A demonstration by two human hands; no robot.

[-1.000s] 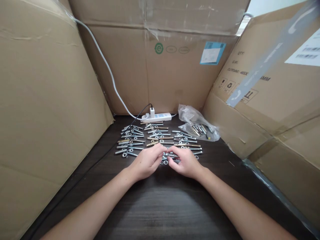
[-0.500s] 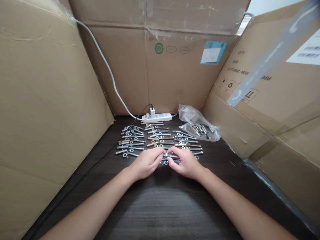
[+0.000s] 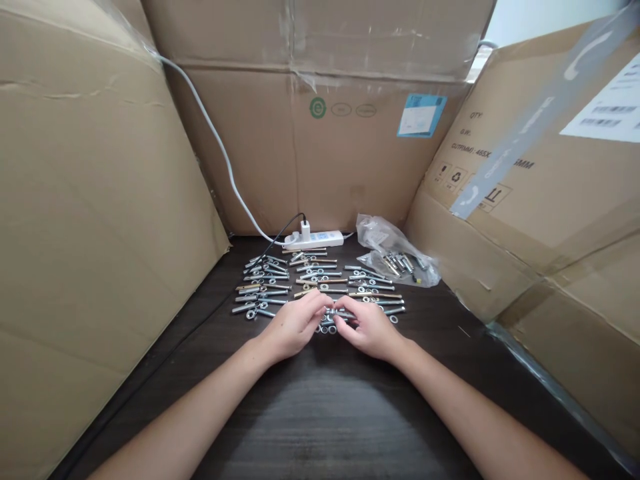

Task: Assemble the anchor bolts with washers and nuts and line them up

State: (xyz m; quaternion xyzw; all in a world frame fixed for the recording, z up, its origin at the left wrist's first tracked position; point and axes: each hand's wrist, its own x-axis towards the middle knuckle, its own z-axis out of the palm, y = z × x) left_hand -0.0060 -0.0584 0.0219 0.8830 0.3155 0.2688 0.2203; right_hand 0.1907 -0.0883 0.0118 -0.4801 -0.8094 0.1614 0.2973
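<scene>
My left hand (image 3: pixel 294 323) and my right hand (image 3: pixel 369 327) meet at the front of the spread-out hardware, fingertips almost touching. Between them a small silver bolt (image 3: pixel 332 311) is pinched from both sides. Fingers cover most of it, including much of the nut at its end. Just below the fingertips lie several loose washers (image 3: pixel 333 330). Around both hands, long bolts (image 3: pixel 320 291), metal sleeves, nuts and washers are laid out in rough rows, some silver and some brass-coloured. A single washer (image 3: pixel 394 319) rests to the right of my right hand.
Behind the rows stands a white power strip (image 3: pixel 325 238) with a plug and a black cable (image 3: pixel 190 327) crossing the left side. A clear plastic bag (image 3: pixel 383 233) with more bolts lies at the back right. Cardboard walls (image 3: pixel 350 167) enclose the dark table (image 3: pixel 310 427).
The fingers have closed in around the bolt, so less of its nut shows. The head view has shifted slightly. The laid-out hardware stays in place.
</scene>
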